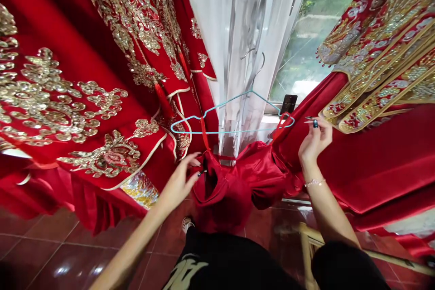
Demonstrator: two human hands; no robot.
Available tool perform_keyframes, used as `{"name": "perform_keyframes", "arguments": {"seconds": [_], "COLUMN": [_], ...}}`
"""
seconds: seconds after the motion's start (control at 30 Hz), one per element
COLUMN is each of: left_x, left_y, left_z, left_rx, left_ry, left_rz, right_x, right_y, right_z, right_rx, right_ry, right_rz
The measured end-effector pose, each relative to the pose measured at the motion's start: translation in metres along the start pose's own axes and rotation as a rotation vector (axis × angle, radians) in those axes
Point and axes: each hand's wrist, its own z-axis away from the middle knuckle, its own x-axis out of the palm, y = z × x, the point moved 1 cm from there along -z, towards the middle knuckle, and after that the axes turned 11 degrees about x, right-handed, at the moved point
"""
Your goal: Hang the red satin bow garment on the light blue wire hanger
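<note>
A plain red satin garment (234, 181) hangs by thin red straps from a light blue wire hanger (234, 115). My left hand (183, 179) pinches the garment's upper left edge, fingers closed on the cloth. My right hand (314, 140) is raised beside the hanger's right end, its fingers pinched at the red strap (282, 124) looped there. The hanger's metal hook (260, 65) rises in front of a white sheer curtain (248, 45).
Red gowns with gold sequin embroidery hang close on the left (84, 77) and right (384, 63). A dark phone (288, 102) leans on the window sill. Dark red floor tiles (50, 249) lie below, and a wooden frame (309, 240) stands at lower right.
</note>
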Motion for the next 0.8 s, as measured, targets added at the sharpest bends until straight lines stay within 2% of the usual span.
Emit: {"name": "perform_keyframes", "arguments": {"seconds": [0.07, 0.1, 0.17, 0.3, 0.37, 0.47, 0.57, 0.63, 0.73, 0.8], "left_x": [0.027, 0.035, 0.038, 0.016, 0.005, -0.001, -0.003, -0.006, -0.014, -0.019], "left_y": [-0.014, -0.019, -0.024, -0.015, -0.004, 0.012, 0.019, 0.015, -0.004, -0.019], "left_z": [0.020, 0.027, 0.035, 0.033, 0.028, 0.021, 0.016, 0.014, 0.012, 0.011], "left_rx": [-0.019, -0.011, 0.029, 0.182, 0.273, 0.345, 0.302, 0.254, 0.154, 0.048], "left_ry": [-0.204, -0.281, -0.379, -0.439, -0.482, -0.564, -0.579, -0.553, -0.407, -0.191], "left_rz": [0.068, 0.055, 0.004, 0.059, 0.142, 0.225, 0.199, 0.154, 0.039, -0.068], "right_x": [-0.012, -0.019, -0.032, -0.056, -0.064, -0.068, -0.067, -0.069, -0.077, -0.085], "right_y": [0.013, 0.020, 0.037, 0.074, 0.089, 0.102, 0.105, 0.101, 0.085, 0.070], "right_z": [0.011, 0.015, 0.024, 0.047, 0.058, 0.065, 0.067, 0.066, 0.062, 0.058], "right_rx": [-0.008, 0.020, 0.146, 0.450, 0.540, 0.545, 0.546, 0.543, 0.499, 0.426], "right_ry": [0.129, 0.140, -0.051, -0.634, -0.747, -0.702, -0.698, -0.693, -0.584, -0.449], "right_rz": [0.024, 0.049, 0.194, 0.580, 0.677, 0.745, 0.808, 0.858, 0.960, 1.046]}}
